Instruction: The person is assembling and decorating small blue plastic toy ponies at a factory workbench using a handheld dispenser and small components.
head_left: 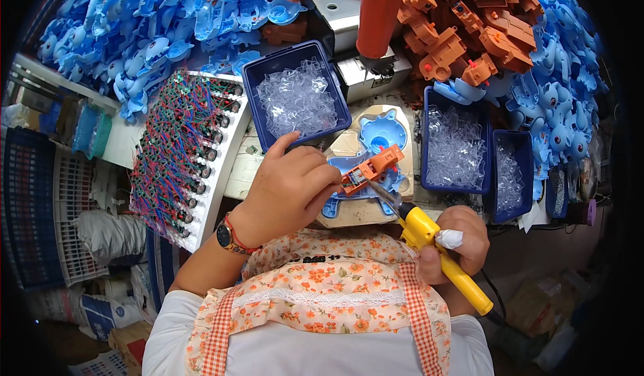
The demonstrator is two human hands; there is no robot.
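My right hand (pixel 463 238) is closed round a yellow soldering iron (pixel 439 248), its handle pointing down to the right. The iron's dark tip reaches into an orange plastic housing (pixel 371 169) with small wires and metal parts inside. That housing lies tilted across a light blue plastic shell (pixel 384 133), set in a pale fixture (pixel 355 213). My left hand (pixel 295 183) is at the housing's left end, index finger raised toward a dark blue bin (pixel 251 84). Its other fingers are curled together against the housing; what they pinch is hidden.
A white rack (pixel 213 198) with many wired boards stands left. Clear plastic pieces fill the bin ahead and two bins (pixel 427 154) (pixel 498 208) at right. Blue shells (pixel 218 14) and orange housings (pixel 446 50) are piled behind. An orange-red tool (pixel 381 17) hangs overhead near a metal block (pixel 335 14).
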